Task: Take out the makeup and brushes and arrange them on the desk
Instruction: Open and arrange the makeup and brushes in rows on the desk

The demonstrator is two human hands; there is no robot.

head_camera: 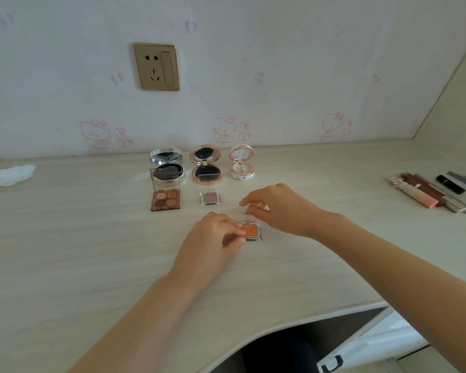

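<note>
Three round compacts (206, 164) stand open in a row near the desk's back edge. Before them lie an open four-shade palette (165, 201), a small pink eyeshadow (211, 197) and an orange eyeshadow (250, 230). Lip tubes (425, 193) cluster toward the right edge.

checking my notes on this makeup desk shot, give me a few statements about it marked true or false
1. Three round compacts stand open in a row near the wall. True.
2. The left hand holds the orange eyeshadow pan by its base. True.
3. The right hand rests flat on the desk, touching nothing. False: its fingers pinch the pan's clear lid.
4. The four-colour palette is closed. False: its lid stands up.
5. The lip products lie at the desk's right side. True.
</note>
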